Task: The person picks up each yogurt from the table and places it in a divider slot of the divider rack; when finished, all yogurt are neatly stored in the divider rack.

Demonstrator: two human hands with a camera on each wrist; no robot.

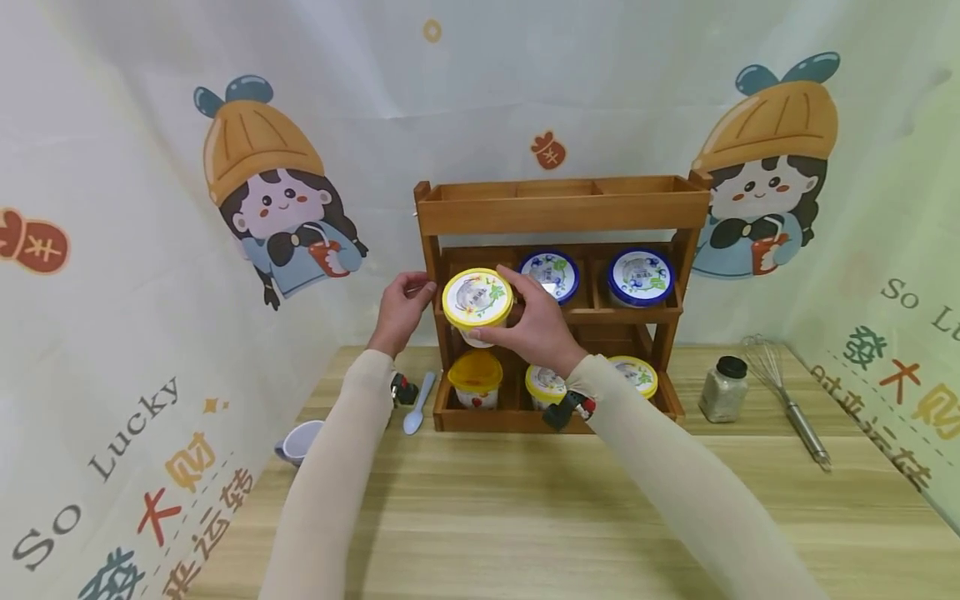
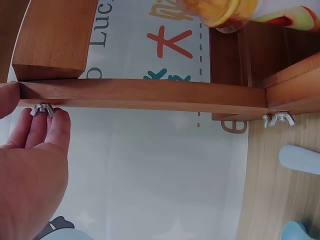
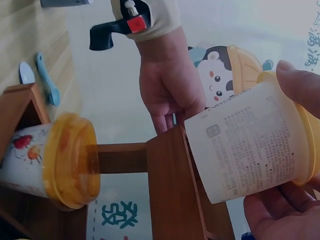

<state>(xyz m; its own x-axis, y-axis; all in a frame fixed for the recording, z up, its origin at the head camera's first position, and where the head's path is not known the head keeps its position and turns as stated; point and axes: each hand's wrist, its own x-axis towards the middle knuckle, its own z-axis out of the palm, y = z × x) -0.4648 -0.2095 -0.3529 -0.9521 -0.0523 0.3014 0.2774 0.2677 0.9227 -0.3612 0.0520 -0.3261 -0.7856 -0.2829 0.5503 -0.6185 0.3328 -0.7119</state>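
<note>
My right hand [image 1: 543, 329] grips a white tub with a yellow-rimmed lid [image 1: 477, 298] at the left of the wooden rack's [image 1: 562, 218] middle shelf. In the right wrist view the printed side of this tub [image 3: 240, 145] is tilted above the shelf's wooden edge, thumb and fingers on opposite sides near the lid. At the rack's left side, my left hand [image 1: 401, 308] pinches the side post [image 2: 145, 95], its fingertips by a metal wing nut [image 2: 42, 110]. Two blue-lidded tubs, one in the centre [image 1: 550, 275] and one at right [image 1: 641, 275], stand on the middle shelf.
The bottom shelf holds a tub with a clear orange-yellow lid [image 1: 476, 379] and two yellow-rimmed tubs, partly covered by my right arm. A cup [image 1: 300, 442] and a light-blue spoon [image 1: 418, 404] lie left of the rack. At right are a black-capped jar [image 1: 723, 389] and a whisk [image 1: 791, 408].
</note>
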